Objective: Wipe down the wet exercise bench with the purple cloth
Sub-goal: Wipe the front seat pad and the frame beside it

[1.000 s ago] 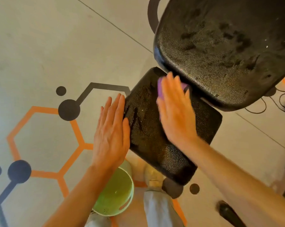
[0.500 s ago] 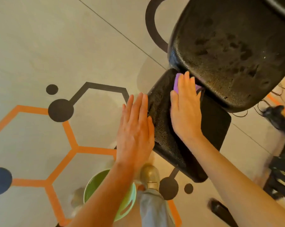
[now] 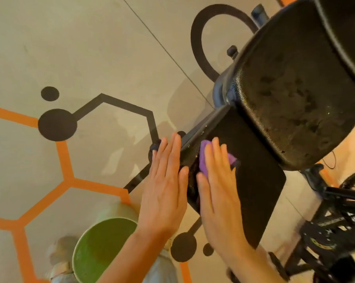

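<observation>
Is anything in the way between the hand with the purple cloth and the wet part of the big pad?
Nothing visible. The right hand presses the purple cloth on the seat pad; the spotted back pad adjoins it.

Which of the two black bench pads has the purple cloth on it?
The lower, flat seat pad: the right hand presses the purple cloth on it. The bigger back pad above shows blotchy marks, no cloth.

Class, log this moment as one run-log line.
step: wiping seat pad | right hand: flat on purple cloth | left hand: flat at pad's left edge | green bucket: on floor
</observation>
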Demonstrator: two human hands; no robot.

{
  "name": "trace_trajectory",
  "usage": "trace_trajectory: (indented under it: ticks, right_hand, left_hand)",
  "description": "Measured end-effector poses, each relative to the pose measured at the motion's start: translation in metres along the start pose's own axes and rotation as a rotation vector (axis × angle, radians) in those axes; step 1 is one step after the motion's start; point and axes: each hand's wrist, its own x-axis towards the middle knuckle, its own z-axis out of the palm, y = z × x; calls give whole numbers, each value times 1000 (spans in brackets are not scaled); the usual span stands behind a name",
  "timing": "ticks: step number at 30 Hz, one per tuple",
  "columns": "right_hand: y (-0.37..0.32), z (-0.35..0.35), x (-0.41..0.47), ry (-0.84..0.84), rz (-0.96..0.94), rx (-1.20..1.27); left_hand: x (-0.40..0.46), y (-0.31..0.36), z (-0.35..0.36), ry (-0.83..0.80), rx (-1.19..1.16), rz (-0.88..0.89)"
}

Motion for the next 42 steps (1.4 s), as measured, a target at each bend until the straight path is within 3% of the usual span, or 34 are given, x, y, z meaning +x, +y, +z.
trace_trajectory:
  ticks: [3, 6, 8, 12, 14, 15, 19, 20, 23, 25, 26, 29, 31, 34, 37, 42]
  right_hand:
    - [19, -12, 13, -63, -139, -53]
    - [40, -31, 97, 145, 85, -154]
    - [32, -25, 96, 175, 169, -125]
    - [4, -5, -3, -126, -188, -62]
    - [21, -15, 4, -130, -376, -188]
    - [31, -21, 29, -95, -351, -217]
    - [37, -34, 113, 169, 133, -138]
    - [30, -29, 103, 159, 148, -116]
    - [7, -11, 30, -92, -128, 55]
    - [18, -19, 27, -183, -248, 32]
    - [30, -24, 45, -145, -275, -66]
    - [51, -40, 124, 62, -32, -105]
    - [41, -33, 126, 160, 35, -134]
    - [-1, -15, 70, -19, -238, -117]
    - [11, -25, 77, -204, -455, -183]
    - [29, -37, 138, 131, -32, -118]
  left_hand:
    - [1, 1, 5, 28, -66, -24]
    - [3, -1, 5, 39, -70, -11]
    - [2, -1, 6, 35, -83, -25]
    - [2, -1, 9, 62, -141, -15]
    - [2, 0, 7, 66, -156, -14]
    - [3, 0, 6, 64, -153, -16]
    - [3, -1, 7, 72, -126, -18]
    - [3, -1, 8, 81, -136, -22]
    - [2, -2, 14, 124, -193, -33]
    - [1, 0, 17, 140, -219, -49]
    - [1, 1, 17, 141, -226, -59]
    - [0, 1, 17, 156, -233, -73]
    - [0, 2, 18, 159, -241, -77]
    - [0, 1, 21, 177, -287, -75]
    - [-1, 2, 20, 179, -279, -77]
    - [-1, 3, 16, 135, -249, -79]
